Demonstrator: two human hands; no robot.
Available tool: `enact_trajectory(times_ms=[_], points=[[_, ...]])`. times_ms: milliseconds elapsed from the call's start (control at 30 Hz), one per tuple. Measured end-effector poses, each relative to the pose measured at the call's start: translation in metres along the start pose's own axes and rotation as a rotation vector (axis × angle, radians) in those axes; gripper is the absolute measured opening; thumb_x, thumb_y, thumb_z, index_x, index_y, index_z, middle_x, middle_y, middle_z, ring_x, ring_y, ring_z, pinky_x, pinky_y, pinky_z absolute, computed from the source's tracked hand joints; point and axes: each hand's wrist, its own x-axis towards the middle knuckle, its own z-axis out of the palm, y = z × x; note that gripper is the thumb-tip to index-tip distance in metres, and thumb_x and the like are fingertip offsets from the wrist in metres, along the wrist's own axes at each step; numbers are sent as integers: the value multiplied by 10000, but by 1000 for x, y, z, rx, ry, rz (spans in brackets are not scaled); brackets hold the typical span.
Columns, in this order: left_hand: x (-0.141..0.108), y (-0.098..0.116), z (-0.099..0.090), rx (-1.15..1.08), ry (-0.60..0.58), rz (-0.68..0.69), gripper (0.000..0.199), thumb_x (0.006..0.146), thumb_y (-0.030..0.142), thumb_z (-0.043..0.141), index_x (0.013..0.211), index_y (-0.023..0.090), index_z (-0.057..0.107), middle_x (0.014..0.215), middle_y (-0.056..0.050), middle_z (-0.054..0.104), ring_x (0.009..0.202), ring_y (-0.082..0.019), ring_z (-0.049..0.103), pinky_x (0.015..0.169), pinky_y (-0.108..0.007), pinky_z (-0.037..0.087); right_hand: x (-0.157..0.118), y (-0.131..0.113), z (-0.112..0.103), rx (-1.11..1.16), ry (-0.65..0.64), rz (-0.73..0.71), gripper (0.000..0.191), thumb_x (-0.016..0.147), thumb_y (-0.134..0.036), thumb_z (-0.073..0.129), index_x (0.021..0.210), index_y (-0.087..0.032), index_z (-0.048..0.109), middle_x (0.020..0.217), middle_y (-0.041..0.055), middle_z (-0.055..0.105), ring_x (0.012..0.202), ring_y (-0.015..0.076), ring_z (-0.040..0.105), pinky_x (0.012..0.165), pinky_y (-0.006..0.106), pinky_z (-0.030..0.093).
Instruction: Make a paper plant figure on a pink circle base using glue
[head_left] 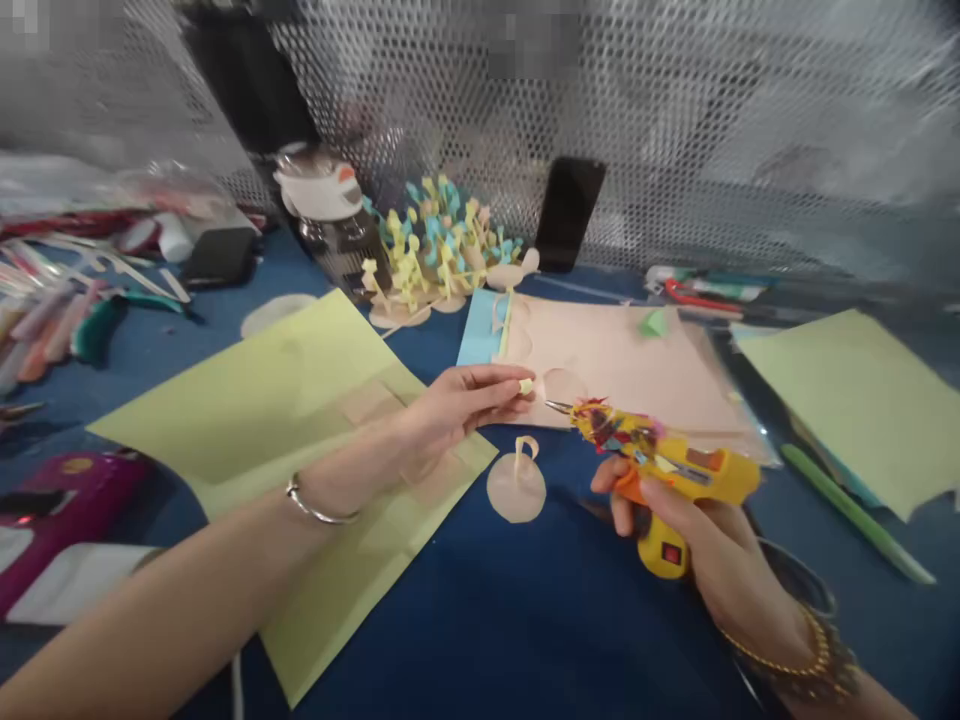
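Yellow glue gun (675, 480) sits clamped in our right hand (697, 530), nozzle (556, 406) pointing left, its tip just beside a small pale-yellow paper strip (526, 386). Fingertips (510, 378) of our left hand (465, 400) pinch that strip. Hands are apart but near each other, above the front edge of a pink paper sheet (622, 360). Paper disc with an upright loop (516, 488) sits just below them on the blue desk (570, 620). Lime-green paper sheet (300, 400) lies under our left forearm (225, 560). Cluster of paper strips on discs (439, 245) stands toward the desk's far edge, between a bottle (330, 215) and an upright phone (570, 212).
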Motion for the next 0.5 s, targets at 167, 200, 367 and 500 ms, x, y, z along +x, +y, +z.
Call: enact_trajectory(times_ms=[167, 200, 367, 500], points=[[0, -1, 4, 107, -23, 22, 134, 831, 118, 645, 919, 173, 731, 828, -8, 752, 756, -101, 704, 759, -210, 556, 2, 3, -1, -95, -9, 114, 157, 866, -393, 597, 861, -253, 669, 891, 26, 661, 806, 185, 618, 680, 298, 522], [0, -1, 4, 127, -28, 30, 125, 832, 124, 646, 911, 173, 730, 811, -5, 751, 735, -98, 702, 743, -208, 558, 2, 3, -1, -107, -1, 135, 150, 855, -395, 609, 880, -260, 670, 911, 27, 664, 803, 186, 623, 661, 297, 530], [1, -4, 3, 224, -74, 68, 117, 823, 170, 669, 925, 181, 726, 786, -4, 750, 678, -92, 700, 667, -185, 561, 0, -2, 2, -215, 80, 112, 202, 820, -441, 622, 790, -248, 671, 921, 39, 687, 860, 216, 636, 728, 342, 546], [1, -5, 2, 248, -62, 99, 135, 831, 169, 656, 940, 197, 730, 794, -2, 751, 694, -93, 701, 690, -189, 563, 1, -4, 3, -214, 74, 130, 224, 815, -452, 610, 767, -237, 650, 839, 38, 666, 811, 213, 619, 732, 356, 529]])
